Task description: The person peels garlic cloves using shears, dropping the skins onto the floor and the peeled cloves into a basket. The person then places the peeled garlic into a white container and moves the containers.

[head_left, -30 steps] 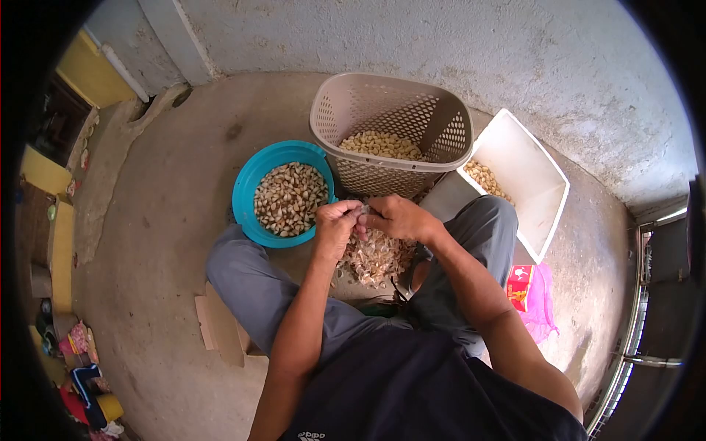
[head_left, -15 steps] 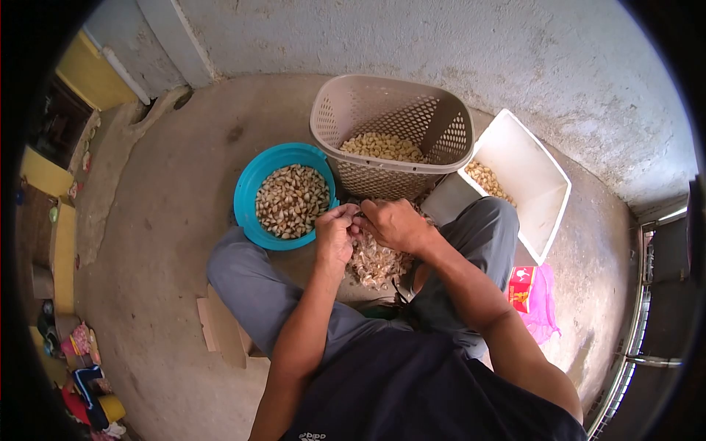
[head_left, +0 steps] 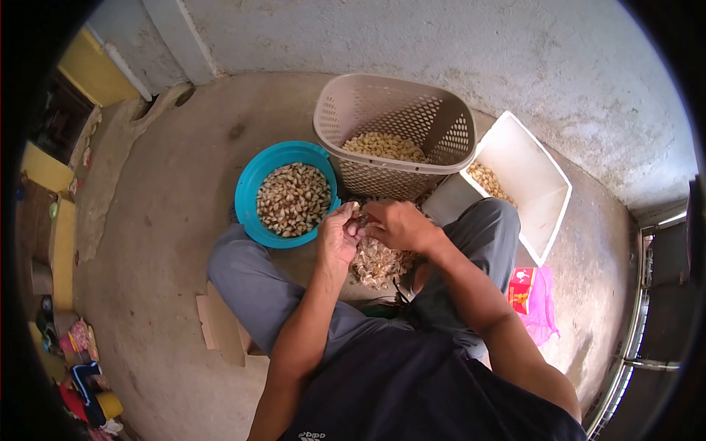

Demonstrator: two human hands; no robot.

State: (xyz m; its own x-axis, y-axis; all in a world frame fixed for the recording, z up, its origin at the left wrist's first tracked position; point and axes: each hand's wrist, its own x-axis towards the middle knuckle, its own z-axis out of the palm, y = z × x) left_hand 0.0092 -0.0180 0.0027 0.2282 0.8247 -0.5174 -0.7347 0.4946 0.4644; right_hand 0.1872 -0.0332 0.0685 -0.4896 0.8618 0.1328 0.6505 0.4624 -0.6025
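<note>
My left hand [head_left: 337,237] is closed in a pinch, and a small pale garlic clove [head_left: 356,208] shows at its fingertips. Close against it, my right hand [head_left: 404,226] has its fingers bent in at the same spot; what they pinch is too small to make out. Beneath both hands lies a heap of papery garlic skins [head_left: 375,264]. Left of them stands a turquoise basin [head_left: 245,197] holding many cloves with brownish skin [head_left: 293,198]. Just beyond the hands is a tall beige lattice basket [head_left: 390,167] with peeled, cream-coloured cloves [head_left: 386,146] in it.
A white foam box [head_left: 540,198] with more cloves [head_left: 489,182] sits right of the basket. Near my right knee lie a red packet [head_left: 521,288] and pink netting [head_left: 542,309]. Cardboard [head_left: 226,327] lies by my left leg. A wall [head_left: 441,44] rises behind.
My fingers have shifted slightly apart, and a pale clove now shows at the left fingertips. The right hand has turned a little. Containers stay in place.
</note>
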